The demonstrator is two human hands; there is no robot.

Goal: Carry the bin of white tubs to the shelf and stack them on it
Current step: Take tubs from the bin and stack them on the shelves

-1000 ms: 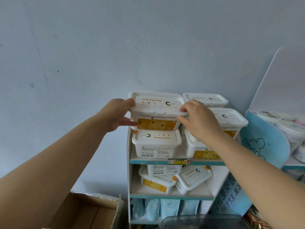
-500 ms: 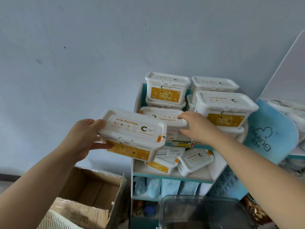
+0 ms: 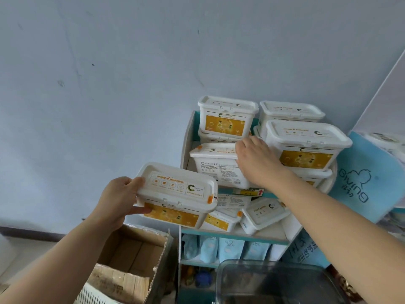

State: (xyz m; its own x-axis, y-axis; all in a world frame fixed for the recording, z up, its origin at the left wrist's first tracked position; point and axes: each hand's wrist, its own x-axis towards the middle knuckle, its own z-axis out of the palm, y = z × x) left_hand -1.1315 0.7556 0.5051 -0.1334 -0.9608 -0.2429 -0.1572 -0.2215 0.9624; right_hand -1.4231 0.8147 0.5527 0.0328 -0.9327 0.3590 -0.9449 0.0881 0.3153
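While left hand (image 3: 118, 200) grips tub (image 3: 175, 189), right hand (image 3: 254, 161) touches shelf-edge tub (image 3: 214, 165)

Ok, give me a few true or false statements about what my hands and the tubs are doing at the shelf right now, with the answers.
1. The left hand holds a white tub by its end, clear of the shelf. True.
2. The right hand hangs idle at the person's side. False: it reaches to the shelf and rests on the lid of the front tub on the top level.
3. The cardboard box beside the shelf is sealed shut. False: it stands open, with a flap raised.
4. The middle-level tubs lie tilted, not squarely stacked. True.
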